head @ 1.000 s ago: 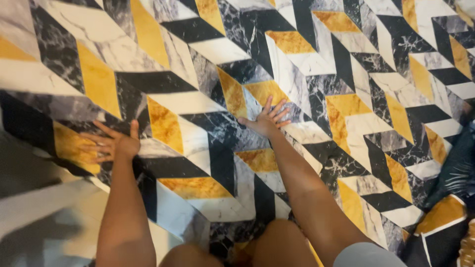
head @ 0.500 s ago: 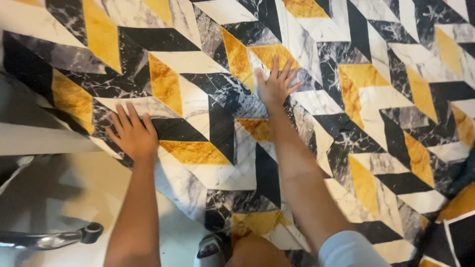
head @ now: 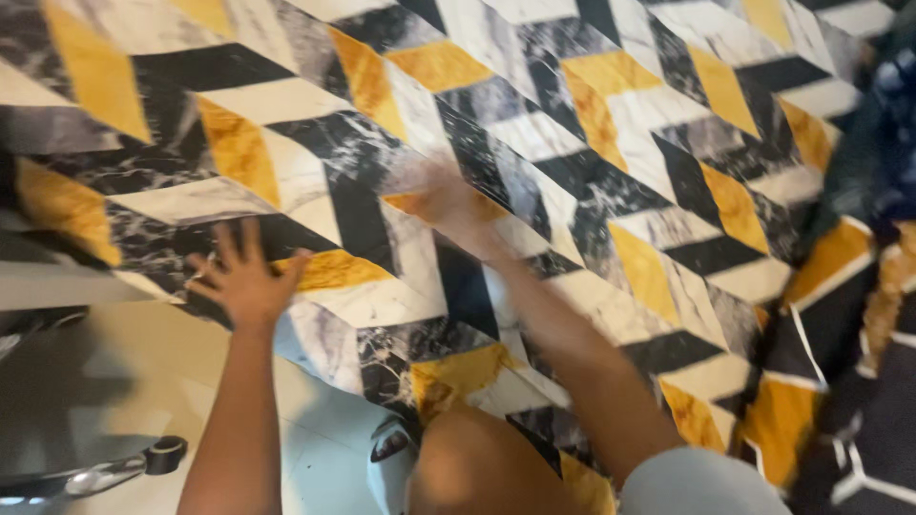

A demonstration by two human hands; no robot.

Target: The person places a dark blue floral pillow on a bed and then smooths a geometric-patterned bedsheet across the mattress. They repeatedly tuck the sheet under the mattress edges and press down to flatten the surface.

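A: Marble-patterned sheet (head: pixel 534 191) in black, white and yellow chevrons covers most of the view, lying flat, its near edge over pale floor (head: pixel 315 458).

B: Left hand (head: pixel 243 281), fingers spread, presses that edge; right hand (head: pixel 448 205) is blurred, pose unclear. Flattening seems partly done. No labels or packages show.

Your left hand (head: pixel 243 281) and right hand (head: pixel 458 212) are bare, forearms uncovered; a pale grey sleeve (head: pixel 701 484) covers your right upper arm.
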